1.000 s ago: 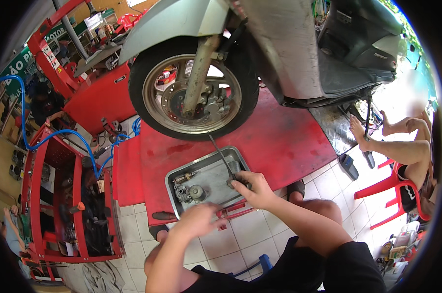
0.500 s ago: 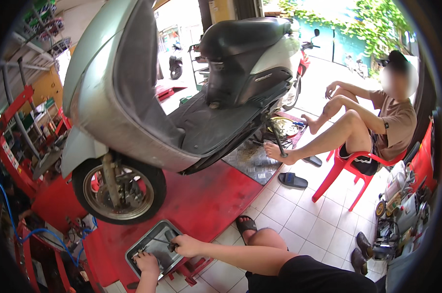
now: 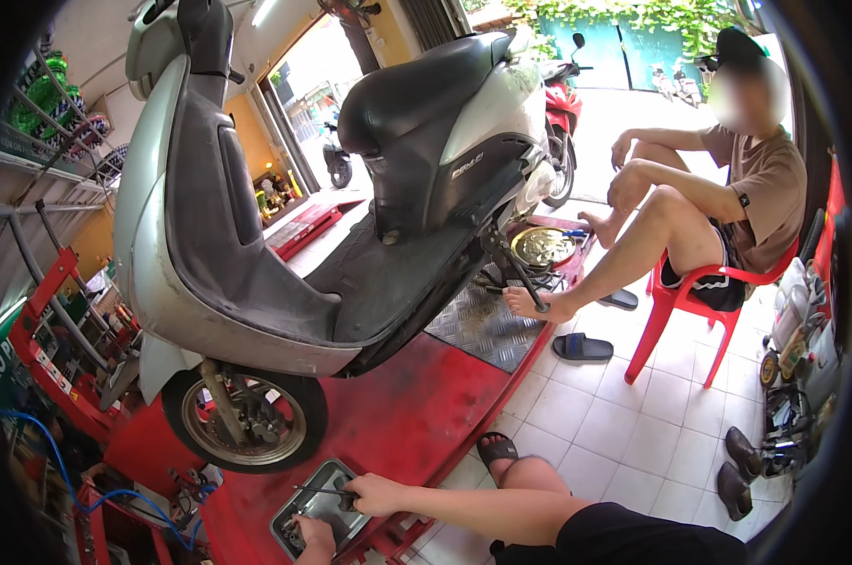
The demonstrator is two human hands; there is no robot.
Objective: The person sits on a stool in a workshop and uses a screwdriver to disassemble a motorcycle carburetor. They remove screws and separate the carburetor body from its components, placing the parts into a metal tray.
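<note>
My right hand (image 3: 376,494) is closed around the dark handle of a screwdriver-like tool (image 3: 320,490). Its thin shaft points left across a grey metal tray (image 3: 324,473) at the bottom of the view. Inside the tray's left part, my left hand (image 3: 315,539) has its fingers bent together low over small parts (image 3: 286,529). What those fingers pinch, if anything, is too small to make out. Just beyond the tray stands the front wheel (image 3: 247,419) of a silver and black scooter (image 3: 426,169).
The scooter stands on a red lift platform (image 3: 416,400) with a metal tread plate (image 3: 490,325). At right, a barefoot person (image 3: 760,193) sits on a red plastic chair (image 3: 666,311). Sandals (image 3: 583,347) and dark shoes (image 3: 735,490) lie on white tiles. A blue hose (image 3: 58,466) runs at left.
My view has tilted up and shifted, showing more of the scooter's top. In the tray, my left hand's fingers have drawn closer together. The tool stays in my right hand.
</note>
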